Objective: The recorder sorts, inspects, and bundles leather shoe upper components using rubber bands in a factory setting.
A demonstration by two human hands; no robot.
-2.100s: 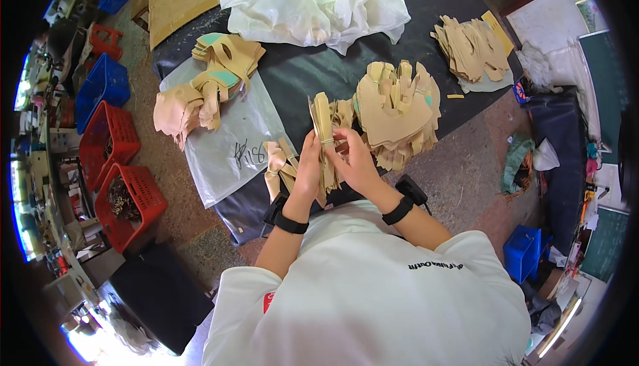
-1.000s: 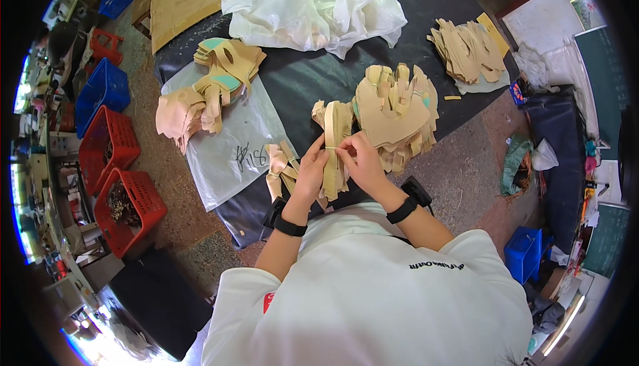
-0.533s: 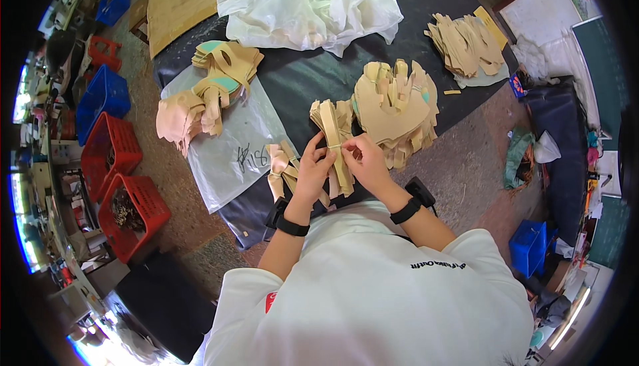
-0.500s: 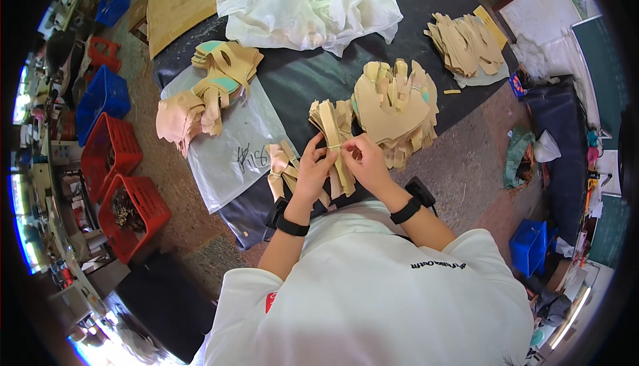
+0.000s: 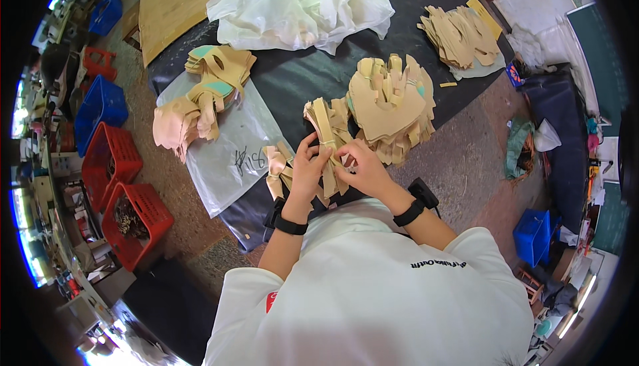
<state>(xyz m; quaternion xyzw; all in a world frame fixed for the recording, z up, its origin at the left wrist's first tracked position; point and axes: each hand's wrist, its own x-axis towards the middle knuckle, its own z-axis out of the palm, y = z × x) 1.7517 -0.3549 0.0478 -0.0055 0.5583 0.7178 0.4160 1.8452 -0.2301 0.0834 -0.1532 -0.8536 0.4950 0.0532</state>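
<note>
A bundle of tan leather-like strips [image 5: 322,118] stands fanned at the near edge of the black-covered table, with a thin tie round its middle. My left hand [image 5: 307,170] is closed round its left side, thumb near the tie. Against its right side my right hand [image 5: 367,170] has curled fingers, thumb and forefinger drawn together; whatever they pinch is too small to make out. Just right of the bundle lies a large stack of curved tan pieces [image 5: 388,103], some with pale green patches. Smaller bundled strips [image 5: 275,173] lie left of my left hand.
A translucent plastic sheet [image 5: 229,146] lies under the left part of the work, with stacked pieces [image 5: 216,76] on it. White plastic bags [image 5: 266,10] sit at the back, another tan stack [image 5: 459,36] at the far right. Red crates [image 5: 143,216] stand on the floor left.
My right hand has shifted slightly down along the bundle, its fingers lower than the tie now. My left hand keeps its hold. The whole view has moved a little.
</note>
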